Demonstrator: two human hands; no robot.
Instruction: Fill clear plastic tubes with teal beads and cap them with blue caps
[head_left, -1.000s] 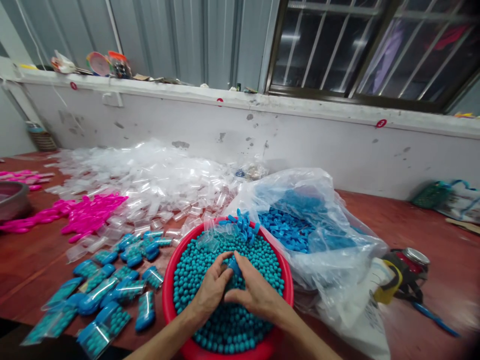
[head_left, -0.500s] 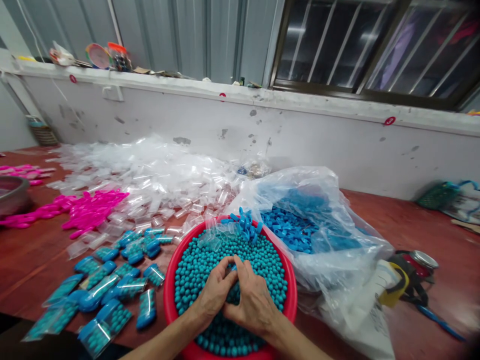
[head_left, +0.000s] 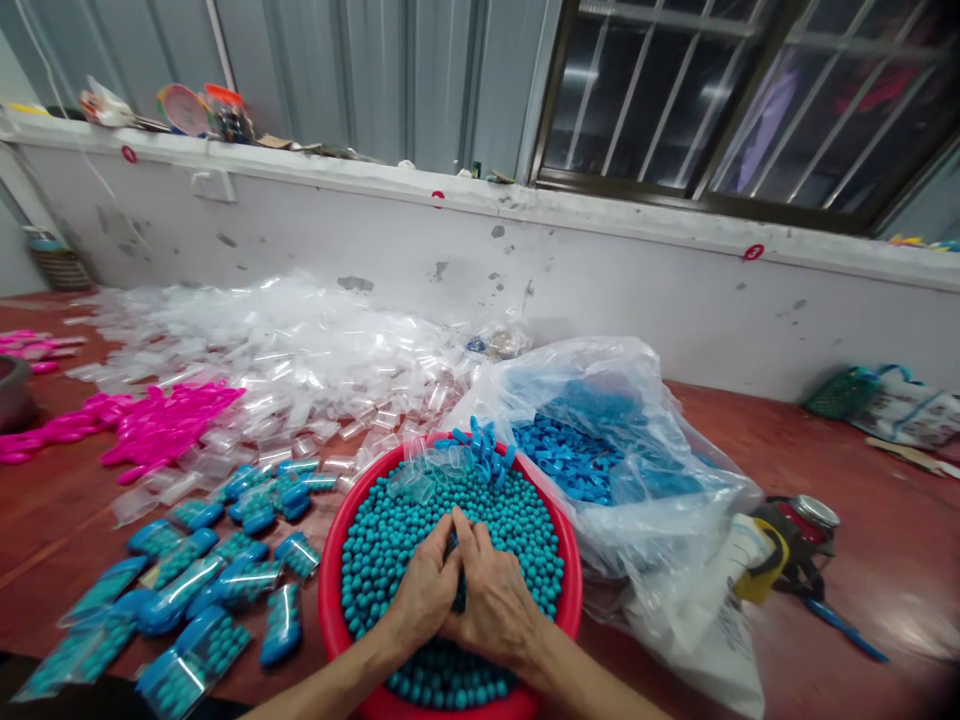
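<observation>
A red basin (head_left: 328, 583) full of small teal beads (head_left: 517, 540) stands at the table's near edge. Both my hands rest in the beads at its middle. My left hand (head_left: 424, 590) and my right hand (head_left: 491, 600) are pressed together, fingers closed round a small blue piece that is almost hidden between them. A few clear tubes and blue caps (head_left: 480, 452) lie at the basin's far rim.
Filled tubes with blue caps (head_left: 202, 590) lie left of the basin. Behind them are a heap of empty clear tubes (head_left: 292, 350) and pink pieces (head_left: 161, 420). A plastic bag of blue caps (head_left: 592, 450) sits to the right, with a tin (head_left: 814, 515) beyond it.
My hands have closed together over the blue piece, which showed between my fingers a second ago, and have sunk a little lower into the beads.
</observation>
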